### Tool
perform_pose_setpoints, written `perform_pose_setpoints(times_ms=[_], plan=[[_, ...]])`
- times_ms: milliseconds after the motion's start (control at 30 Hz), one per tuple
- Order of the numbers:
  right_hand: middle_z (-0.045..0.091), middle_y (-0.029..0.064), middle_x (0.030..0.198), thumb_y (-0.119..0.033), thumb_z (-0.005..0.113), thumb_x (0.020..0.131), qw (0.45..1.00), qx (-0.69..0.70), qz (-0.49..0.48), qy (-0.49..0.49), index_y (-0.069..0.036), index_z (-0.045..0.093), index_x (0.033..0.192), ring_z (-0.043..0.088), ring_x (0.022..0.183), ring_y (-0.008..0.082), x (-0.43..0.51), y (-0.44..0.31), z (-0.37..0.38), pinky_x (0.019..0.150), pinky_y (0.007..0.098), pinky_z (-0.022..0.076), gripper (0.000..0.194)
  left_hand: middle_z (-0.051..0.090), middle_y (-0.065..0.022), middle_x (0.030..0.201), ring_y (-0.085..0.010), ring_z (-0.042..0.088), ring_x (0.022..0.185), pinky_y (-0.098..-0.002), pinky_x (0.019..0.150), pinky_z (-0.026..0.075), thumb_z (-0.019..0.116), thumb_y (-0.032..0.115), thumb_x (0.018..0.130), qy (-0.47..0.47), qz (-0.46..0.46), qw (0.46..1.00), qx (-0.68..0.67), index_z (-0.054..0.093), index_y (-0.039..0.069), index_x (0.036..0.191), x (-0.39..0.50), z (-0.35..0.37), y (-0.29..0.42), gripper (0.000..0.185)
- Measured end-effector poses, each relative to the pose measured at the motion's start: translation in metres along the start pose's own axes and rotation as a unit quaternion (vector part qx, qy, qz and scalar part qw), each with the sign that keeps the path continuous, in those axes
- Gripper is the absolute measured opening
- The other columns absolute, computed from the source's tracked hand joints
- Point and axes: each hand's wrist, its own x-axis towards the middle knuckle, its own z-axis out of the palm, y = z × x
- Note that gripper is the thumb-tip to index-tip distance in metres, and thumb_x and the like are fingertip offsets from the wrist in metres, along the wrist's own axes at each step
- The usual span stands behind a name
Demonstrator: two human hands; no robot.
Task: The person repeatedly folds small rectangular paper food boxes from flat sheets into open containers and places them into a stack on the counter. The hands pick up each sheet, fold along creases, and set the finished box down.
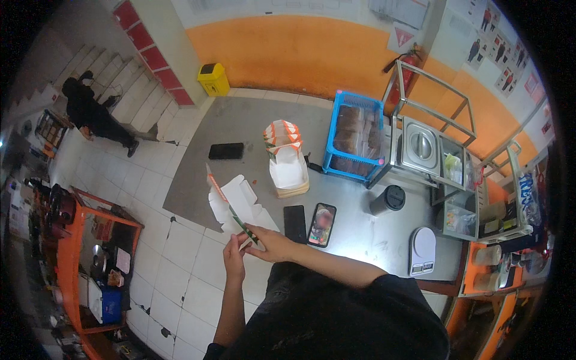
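A partly folded paper food box (pixel 243 198), white with an orange and green printed side, is held over the left part of the steel table. My left hand (pixel 235 258) grips its near end, and my right hand (pixel 265 243) pinches the same end from the other side. Beyond my hands, a stack of folded paper boxes (pixel 288 171) stands on the table, with opened orange-edged boxes at its far end. A dark phone (pixel 294 224) and a phone with a lit screen (pixel 321 225) lie near my right forearm.
Another black phone (pixel 226 151) lies on the steel table (pixel 265 110). To the right are a blue plastic crate (pixel 330 135) with packed brown goods, a dark tumbler (pixel 388 200), a white kitchen scale (pixel 422 252) and a metal rack (pixel 391 153). A person (pixel 94 110) stands by the stairs.
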Motion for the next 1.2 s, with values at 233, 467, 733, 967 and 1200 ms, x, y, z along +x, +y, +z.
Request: perform_pose_setpoints(times_ms=[233,467,733,967,1200], plan=[[0.064,0.0187,0.129,-0.012,0.057,0.096,0.971,-0.177,-0.159,-0.003,-0.009,0.060,0.133,0.063,0.117,0.0348,-0.005,-0.023,-0.033,0.097,0.0433,0.0518,0.037,0.066,-0.0152,0.109,-0.0271,0.066,0.103,-0.0429,0.092,0.055,0.046,0.052,0.103,0.067,-0.081,0.977,-0.184,0.055,0.001,0.126,-0.022,0.023,0.048,0.056],[0.063,0.0184,0.130,-0.010,0.058,0.097,0.985,0.114,0.127,0.014,-0.008,0.061,0.133,0.063,0.118,0.0314,-0.027,-0.069,-0.056,0.097,0.0403,0.0523,0.036,0.065,-0.0188,0.112,-0.0262,0.067,0.099,-0.0429,0.093,0.054,0.059,0.023,0.102,0.127,0.039,0.991,-0.006,0.057,-0.001,0.124,-0.046,0.039,0.049,0.032],[0.058,0.0189,0.136,-0.009,0.070,0.091,0.986,0.028,-0.121,0.110,-0.005,0.066,0.126,0.062,0.121,0.0329,-0.037,-0.088,-0.048,0.098,0.0373,0.0529,0.036,0.055,-0.0189,0.136,-0.0316,0.054,0.127,-0.0435,0.107,0.043,0.055,0.010,0.103,0.077,0.293,0.917,0.258,0.047,-0.005,0.137,-0.067,0.039,0.040,0.038],[0.061,0.0186,0.131,-0.011,0.073,0.089,0.978,0.058,-0.104,0.172,-0.002,0.070,0.108,0.065,0.115,0.0331,-0.041,-0.094,-0.057,0.094,0.0382,0.0547,0.021,0.066,-0.0178,0.118,-0.0305,0.063,0.114,-0.0405,0.096,0.050,0.072,0.016,0.093,0.071,0.399,0.806,0.431,0.058,-0.001,0.128,-0.061,0.034,0.049,0.041],[0.063,0.0185,0.129,-0.012,0.071,0.091,0.978,0.147,-0.054,0.139,-0.002,0.071,0.099,0.066,0.114,0.0313,-0.039,-0.098,-0.066,0.094,0.0399,0.0529,0.013,0.066,-0.0176,0.120,-0.0302,0.062,0.116,-0.0407,0.097,0.049,0.074,0.018,0.092,0.052,0.360,0.858,0.362,0.057,0.000,0.129,-0.056,0.036,0.070,0.045]])
